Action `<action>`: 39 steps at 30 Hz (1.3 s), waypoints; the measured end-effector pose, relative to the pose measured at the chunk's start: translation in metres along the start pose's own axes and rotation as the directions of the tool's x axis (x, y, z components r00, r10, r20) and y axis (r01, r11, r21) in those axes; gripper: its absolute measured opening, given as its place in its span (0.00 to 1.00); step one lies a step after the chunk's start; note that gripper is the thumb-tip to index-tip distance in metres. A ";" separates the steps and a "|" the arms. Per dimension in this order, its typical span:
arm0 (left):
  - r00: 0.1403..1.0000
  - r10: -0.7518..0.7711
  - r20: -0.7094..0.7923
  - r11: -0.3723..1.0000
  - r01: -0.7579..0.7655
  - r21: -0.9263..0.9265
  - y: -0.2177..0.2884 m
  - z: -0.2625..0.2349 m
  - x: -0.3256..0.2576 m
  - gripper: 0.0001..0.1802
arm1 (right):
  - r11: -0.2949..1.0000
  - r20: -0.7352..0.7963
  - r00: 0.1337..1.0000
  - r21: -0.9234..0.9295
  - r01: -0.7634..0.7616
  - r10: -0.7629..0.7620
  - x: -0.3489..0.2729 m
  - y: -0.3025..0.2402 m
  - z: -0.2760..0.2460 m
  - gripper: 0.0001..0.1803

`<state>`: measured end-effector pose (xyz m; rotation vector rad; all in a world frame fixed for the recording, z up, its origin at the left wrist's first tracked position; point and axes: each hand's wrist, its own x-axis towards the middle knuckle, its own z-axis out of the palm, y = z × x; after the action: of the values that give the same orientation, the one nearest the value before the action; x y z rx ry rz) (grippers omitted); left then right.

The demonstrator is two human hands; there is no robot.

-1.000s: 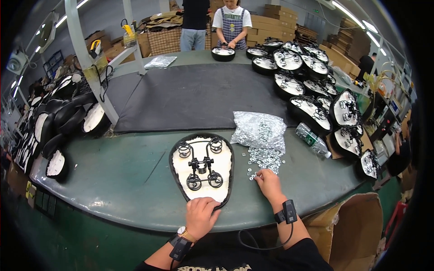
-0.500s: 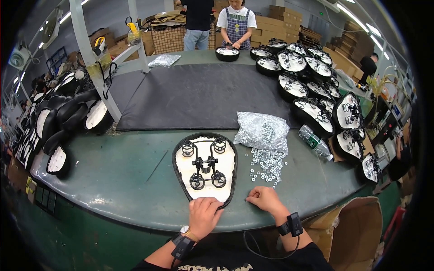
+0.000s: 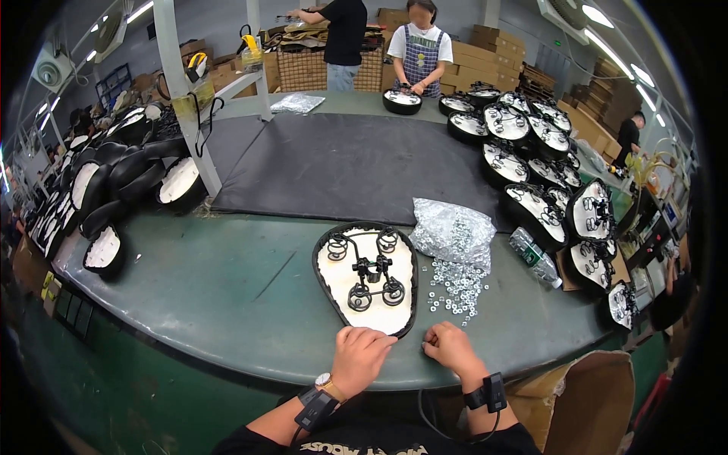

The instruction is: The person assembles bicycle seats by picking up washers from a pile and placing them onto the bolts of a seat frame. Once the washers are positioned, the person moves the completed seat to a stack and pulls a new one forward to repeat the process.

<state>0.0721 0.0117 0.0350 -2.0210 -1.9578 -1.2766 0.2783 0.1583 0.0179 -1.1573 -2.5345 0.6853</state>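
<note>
An upturned bicycle saddle [image 3: 349, 280] lies in front of me, its white underside fitted with a black spring frame [image 3: 373, 267]. My left hand [image 3: 361, 359] has its fingers bent and closed against the saddle's narrow near end. Just to the right, my right hand [image 3: 453, 347] rests over the table edge with thumb and fingers pinched together; whatever they hold, if anything, is hidden. Beyond that hand, small metal nuts [image 3: 458, 291] spill from a clear plastic bag [image 3: 453, 231].
Finished-looking saddles with springs [image 3: 506, 121] are stacked along the right. Bare saddles [image 3: 136, 176] pile up at left, past a metal post [image 3: 186, 106]. A plastic bottle [image 3: 535, 258] lies right of the bag. An open carton [image 3: 580, 402] stands below. Across the table a person [image 3: 422, 57] handles another saddle.
The view has shifted a little. Against the table, the saddle has slid slightly away from me and toward the nuts. My left hand now sits lower on its near edge; my right hand stays pinched.
</note>
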 end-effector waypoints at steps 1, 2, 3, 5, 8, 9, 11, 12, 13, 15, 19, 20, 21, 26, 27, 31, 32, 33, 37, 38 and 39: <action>1.000 -0.004 -0.014 1.000 0.004 -0.010 0.000 -0.003 -0.001 0.12 | 1.000 0.001 1.000 0.000 0.004 -0.004 -0.001 -0.003 0.000 0.07; 1.000 -0.008 -0.027 1.000 0.008 -0.021 0.000 -0.006 -0.003 0.11 | 0.991 -0.025 0.995 -0.094 0.091 -0.093 -0.002 -0.007 0.000 0.07; 0.999 -0.006 -0.031 1.000 0.005 -0.021 0.000 -0.009 -0.002 0.11 | 0.966 -0.048 0.982 -0.192 0.171 -0.183 -0.002 -0.010 -0.001 0.07; 0.999 -0.017 -0.041 1.000 0.016 -0.019 0.000 -0.013 -0.003 0.09 | 0.977 -0.054 0.989 -0.170 0.128 -0.139 -0.004 -0.013 -0.001 0.08; 0.998 -0.053 -0.036 0.997 0.051 -0.051 -0.001 -0.018 -0.004 0.10 | 0.963 -0.025 1.000 0.269 -0.011 0.018 -0.002 -0.028 0.002 0.08; 0.998 -0.054 -0.038 0.997 0.052 -0.056 0.001 -0.021 -0.003 0.10 | 0.767 0.053 0.991 0.629 -0.130 0.124 -0.004 -0.036 0.004 0.08; 0.994 -0.036 -0.101 0.999 0.036 -0.007 0.008 -0.030 0.001 0.12 | 0.548 0.190 0.979 0.812 -0.201 0.077 -0.003 -0.059 0.000 0.08; 0.995 -0.036 -0.097 0.999 0.035 -0.015 0.008 -0.032 0.001 0.12 | 0.287 0.292 0.956 0.917 -0.278 -0.007 0.001 -0.069 -0.001 0.07; 0.991 -0.036 -0.126 0.999 0.039 0.019 0.007 -0.035 0.001 0.12 | 0.252 0.306 0.952 0.921 -0.298 0.007 0.004 -0.076 0.003 0.08; 0.986 -0.031 -0.162 0.997 0.043 0.071 0.003 -0.041 0.000 0.11 | 0.225 0.340 0.940 0.916 -0.332 0.001 0.009 -0.078 0.012 0.08; 0.992 -0.034 -0.125 0.993 0.048 0.111 -0.007 -0.052 -0.002 0.11 | 0.176 0.390 0.921 0.907 -0.382 -0.013 0.018 -0.085 0.019 0.08; 0.992 -0.037 -0.124 0.993 0.051 0.106 -0.009 -0.054 -0.001 0.10 | 0.179 0.393 0.919 0.905 -0.385 -0.010 0.021 -0.088 0.018 0.08; 0.992 -0.037 -0.122 0.993 0.050 0.105 -0.010 -0.055 -0.002 0.10 | 0.198 0.390 0.920 0.905 -0.376 -0.037 0.022 -0.090 0.018 0.07; 0.995 -0.047 -0.085 0.996 0.052 0.066 -0.024 -0.066 0.001 0.07 | 0.211 0.412 0.909 0.896 -0.392 -0.064 0.029 -0.103 0.020 0.06; 0.997 -0.042 -0.071 0.998 0.044 0.037 -0.027 -0.067 0.003 0.07 | 0.220 0.416 0.907 0.893 -0.393 -0.065 0.029 -0.104 0.019 0.06; 0.985 -0.133 -0.106 0.989 0.139 0.050 -0.047 -0.065 0.013 0.08 | 0.567 0.114 0.993 0.818 -0.097 0.005 0.031 -0.102 0.028 0.07; 0.967 -0.190 -0.169 0.978 0.201 0.052 -0.050 -0.063 0.018 0.07 | 0.569 0.111 0.994 0.817 -0.094 0.004 0.036 -0.103 0.026 0.07; 0.957 -0.210 -0.200 0.966 0.234 0.107 -0.056 -0.059 0.021 0.07 | 0.842 -0.193 0.961 0.469 0.267 -0.197 0.043 -0.106 0.025 0.08; 0.948 -0.259 -0.186 0.938 0.293 0.184 -0.072 -0.041 0.033 0.05 | 0.892 -0.336 0.826 -0.165 0.422 -0.453 0.055 -0.107 0.036 0.12; 0.947 -0.261 -0.189 0.936 0.296 0.191 -0.076 -0.041 0.035 0.05 | 0.889 -0.336 0.824 -0.160 0.428 -0.457 0.057 -0.110 0.036 0.12; 0.946 -0.287 -0.151 0.938 0.310 0.153 -0.080 -0.039 0.037 0.05 | 0.899 -0.325 0.838 -0.191 0.395 -0.438 0.056 -0.112 0.035 0.11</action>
<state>-0.0209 0.0351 0.0427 -1.5673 -2.2889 -1.1971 0.1558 0.1268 0.0496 -0.6396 -2.4023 0.1922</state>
